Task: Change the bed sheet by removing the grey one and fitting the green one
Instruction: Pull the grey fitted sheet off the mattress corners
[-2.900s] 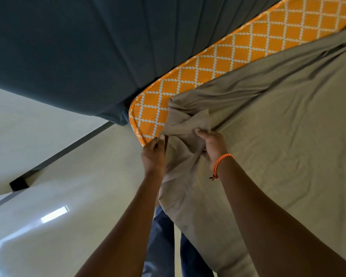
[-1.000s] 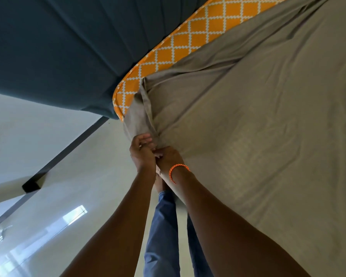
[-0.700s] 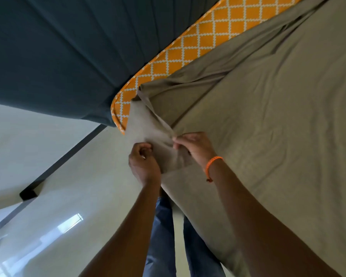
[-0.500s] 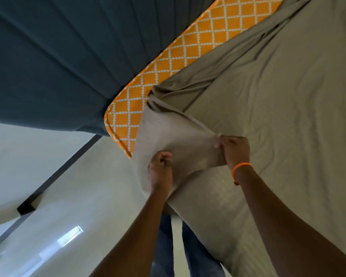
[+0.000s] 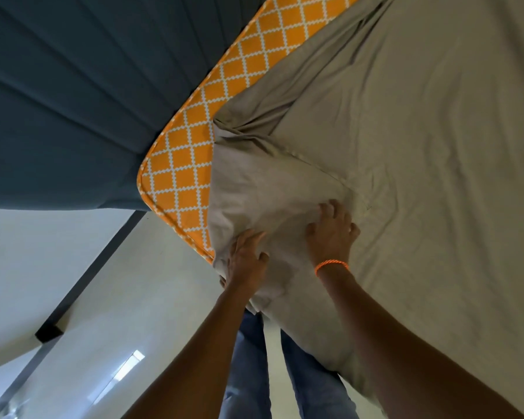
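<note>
A grey-olive sheet [image 5: 421, 152] covers the bed. Its near-left corner is off the mattress and lies folded back as a flap [image 5: 263, 189] on top of the bed. That leaves the orange, white-latticed mattress [image 5: 179, 179] corner bare. My left hand [image 5: 245, 255] grips the flap's lower edge at the mattress corner, fingers on top and thumb beneath. My right hand [image 5: 333, 231], with an orange wristband, rests on the flap's far end with fingers spread and bent. No second sheet is in view.
A dark blue padded headboard [image 5: 73, 101] runs along the mattress's left side. The pale glossy floor [image 5: 118, 282] lies below, with a dark strip along the wall. My legs in blue jeans [image 5: 248, 373] stand at the bed's edge.
The sheet corner, pulled down over the mattress corner a second ago, has been lifted off and folded back onto the bed. My hands have moved apart, and more orange mattress shows.
</note>
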The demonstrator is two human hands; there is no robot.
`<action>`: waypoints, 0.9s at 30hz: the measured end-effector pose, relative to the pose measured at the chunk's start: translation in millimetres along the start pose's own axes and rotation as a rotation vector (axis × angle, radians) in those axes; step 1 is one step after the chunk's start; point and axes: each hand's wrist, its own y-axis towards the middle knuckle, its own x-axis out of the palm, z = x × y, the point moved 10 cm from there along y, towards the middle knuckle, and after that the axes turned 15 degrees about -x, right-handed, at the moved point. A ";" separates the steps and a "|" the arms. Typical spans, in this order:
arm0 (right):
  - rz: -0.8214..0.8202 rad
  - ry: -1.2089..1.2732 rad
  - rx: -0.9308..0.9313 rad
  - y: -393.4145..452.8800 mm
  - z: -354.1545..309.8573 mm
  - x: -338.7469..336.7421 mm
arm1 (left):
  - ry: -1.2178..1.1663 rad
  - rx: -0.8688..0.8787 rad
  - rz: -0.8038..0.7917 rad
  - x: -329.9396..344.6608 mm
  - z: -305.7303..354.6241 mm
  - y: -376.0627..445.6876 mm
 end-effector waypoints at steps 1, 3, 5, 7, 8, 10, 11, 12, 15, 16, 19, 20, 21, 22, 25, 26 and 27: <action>-0.013 0.030 -0.023 -6.0 -7.3 6.1 | 0.000 -0.010 0.007 -1.7 -0.8 -1.3; -0.039 0.092 -0.065 -20.1 -21.1 13.7 | 0.003 -0.026 0.025 -7.1 -1.2 -7.3; -0.061 0.159 -0.089 -31.7 -28.4 17.6 | -0.008 -0.044 0.052 -14.9 -0.6 -15.0; -0.086 0.208 -0.119 -40.5 -31.9 18.2 | -0.025 -0.059 0.064 -22.5 0.4 -24.9; -0.092 0.234 -0.134 -44.3 -32.4 17.0 | -0.039 -0.067 0.058 -24.9 -0.1 -30.2; -0.093 0.270 -0.172 -52.5 -32.2 15.2 | -0.082 -0.095 0.028 -26.6 -5.0 -40.0; -0.100 0.274 -0.199 -57.7 -33.4 14.4 | -0.112 -0.111 0.013 -26.4 -8.6 -45.6; -0.115 0.279 -0.225 -63.9 -35.2 14.4 | -0.143 -0.129 -0.002 -25.5 -13.7 -52.3; -0.129 0.331 -0.255 -81.9 -35.6 13.5 | -0.206 -0.157 -0.035 -18.7 -26.8 -72.9; -0.122 0.345 -0.246 -89.3 -32.4 13.2 | -0.206 -0.156 -0.044 -14.4 -31.9 -78.9; -0.140 0.361 -0.227 -123.0 -16.7 20.6 | -0.218 -0.154 -0.092 4.5 -51.0 -103.0; -0.151 0.357 -0.230 -137.9 -12.1 22.0 | -0.225 -0.149 -0.104 9.9 -57.4 -113.1; -0.154 0.358 -0.234 -152.0 -8.0 23.0 | -0.222 -0.138 -0.108 13.6 -63.3 -122.9; -0.147 0.367 -0.231 -167.4 -3.1 22.9 | -0.205 -0.120 -0.105 15.6 -69.6 -134.6; -0.077 0.424 -0.205 -217.7 12.3 15.7 | -0.169 -0.037 -0.086 16.7 -86.9 -176.6; -0.050 0.441 -0.208 -237.5 16.6 12.0 | -0.171 -0.012 -0.080 17.8 -95.2 -194.6; -0.034 0.455 -0.223 -258.8 19.5 8.1 | -0.182 0.006 -0.072 18.7 -106.9 -216.5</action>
